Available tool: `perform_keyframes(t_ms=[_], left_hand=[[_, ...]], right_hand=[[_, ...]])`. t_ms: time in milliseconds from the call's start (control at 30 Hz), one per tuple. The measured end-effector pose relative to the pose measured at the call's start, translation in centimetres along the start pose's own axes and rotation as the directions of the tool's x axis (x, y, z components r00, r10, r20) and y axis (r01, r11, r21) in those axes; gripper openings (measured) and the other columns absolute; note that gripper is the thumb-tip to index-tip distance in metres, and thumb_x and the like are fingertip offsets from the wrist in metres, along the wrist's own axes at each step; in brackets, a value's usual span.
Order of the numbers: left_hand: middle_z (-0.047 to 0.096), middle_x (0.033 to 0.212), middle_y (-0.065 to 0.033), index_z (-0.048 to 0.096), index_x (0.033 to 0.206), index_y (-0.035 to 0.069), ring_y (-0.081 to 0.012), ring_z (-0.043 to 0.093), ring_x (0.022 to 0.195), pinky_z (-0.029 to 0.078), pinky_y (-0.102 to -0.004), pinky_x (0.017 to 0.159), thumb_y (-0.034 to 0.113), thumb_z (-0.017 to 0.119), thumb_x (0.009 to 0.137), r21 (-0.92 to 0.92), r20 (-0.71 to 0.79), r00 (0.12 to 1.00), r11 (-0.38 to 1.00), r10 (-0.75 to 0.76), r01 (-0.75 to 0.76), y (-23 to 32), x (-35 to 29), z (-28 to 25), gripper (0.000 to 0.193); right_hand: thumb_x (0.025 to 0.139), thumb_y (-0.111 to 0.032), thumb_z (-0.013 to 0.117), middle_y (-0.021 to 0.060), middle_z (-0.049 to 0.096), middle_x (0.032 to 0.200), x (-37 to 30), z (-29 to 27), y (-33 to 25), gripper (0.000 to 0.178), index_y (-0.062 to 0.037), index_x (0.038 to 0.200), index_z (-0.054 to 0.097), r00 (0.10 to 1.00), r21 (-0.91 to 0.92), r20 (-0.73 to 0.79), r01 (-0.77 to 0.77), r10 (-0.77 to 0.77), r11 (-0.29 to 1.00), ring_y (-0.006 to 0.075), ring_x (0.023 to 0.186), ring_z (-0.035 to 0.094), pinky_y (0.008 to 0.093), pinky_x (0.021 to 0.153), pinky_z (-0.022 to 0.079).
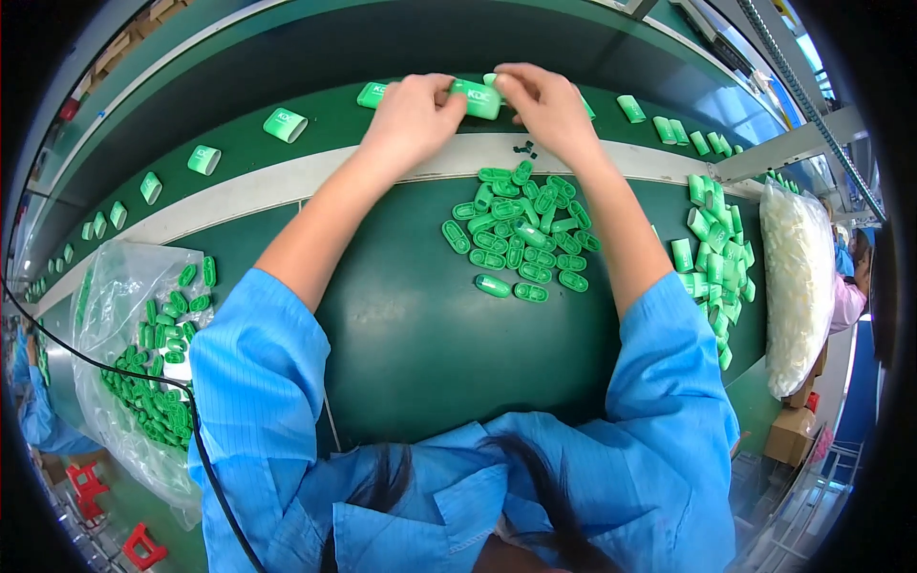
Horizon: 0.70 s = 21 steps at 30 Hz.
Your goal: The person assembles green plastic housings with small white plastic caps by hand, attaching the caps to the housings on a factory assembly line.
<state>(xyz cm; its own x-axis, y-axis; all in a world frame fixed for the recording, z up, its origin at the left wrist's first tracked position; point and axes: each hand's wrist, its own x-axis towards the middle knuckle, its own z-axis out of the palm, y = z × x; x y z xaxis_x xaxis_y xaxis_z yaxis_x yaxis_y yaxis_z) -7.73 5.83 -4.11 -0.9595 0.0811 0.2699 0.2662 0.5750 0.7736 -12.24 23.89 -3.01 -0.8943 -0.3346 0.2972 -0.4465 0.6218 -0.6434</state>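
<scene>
On my feed the L hand (pixel 413 119) is pinching a green case (pixel 478 100) btwn thumb & fingers; the R hand (pixel 554 110) is bent in at the case's R end, can't tell if it's clamped or just touching. Nearer the body from that grip I see a pile of green oval pcs (pixel 538 258), w/ a heap of green sleeves (pixel 716 263) off to its R & a clear bag (pixel 119 272) w/ more green pcs well L.
</scene>
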Motion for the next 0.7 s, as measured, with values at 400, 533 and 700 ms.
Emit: perform_keyframes(t_ms=[400, 533, 700], left_hand=[[0.054, 0.091, -0.0065, 0.062, 0.087, 0.007, -0.0232, 0.053, 0.087, 0.046, -0.0334, 0.076, 0.003, 0.062, 0.072, 0.016, 0.355, 0.727, 0.774, 0.587, -0.633, 2.0, -7.1, -2.9, 0.016], [0.054, 0.088, -0.0048, 0.061, 0.084, 0.006, -0.0208, 0.053, 0.084, 0.047, -0.0304, 0.071, 0.006, 0.064, 0.070, 0.092, 0.348, 0.656, 0.673, 0.669, -0.734, 1.5, -9.0, -3.0, 0.014], [0.055, 0.085, -0.0065, 0.062, 0.091, 0.006, -0.0206, 0.054, 0.070, 0.048, -0.0294, 0.063, 0.005, 0.063, 0.073, 0.162, 0.308, 0.771, 0.768, 0.558, -0.620, 1.9, -9.3, -2.4, 0.018]], right_hand=[[0.077, -0.025, 0.067, 0.0143, 0.063, 0.093, 0.2, -0.2, 1.5, 0.034, -0.0024, 0.102, 0.061, 1.000, -0.220, 0.021, 0.001, 0.004, 0.976, 0.0307, 0.084, 0.061, 0.0377, 0.076, 0.048], [0.076, -0.015, 0.069, 0.0051, 0.060, 0.081, -2.3, -1.1, 0.6, 0.035, -0.0047, 0.108, 0.058, 0.998, -0.059, -0.068, 0.003, -0.007, 0.998, 0.0126, 0.065, 0.058, 0.0257, 0.064, 0.049], [0.079, -0.014, 0.068, 0.0036, 0.060, 0.079, -5.2, -3.1, -0.7, 0.033, -0.0015, 0.107, 0.057, 0.968, 0.437, 0.152, -0.247, 0.200, 0.865, 0.0095, 0.067, 0.057, 0.0234, 0.062, 0.048]])
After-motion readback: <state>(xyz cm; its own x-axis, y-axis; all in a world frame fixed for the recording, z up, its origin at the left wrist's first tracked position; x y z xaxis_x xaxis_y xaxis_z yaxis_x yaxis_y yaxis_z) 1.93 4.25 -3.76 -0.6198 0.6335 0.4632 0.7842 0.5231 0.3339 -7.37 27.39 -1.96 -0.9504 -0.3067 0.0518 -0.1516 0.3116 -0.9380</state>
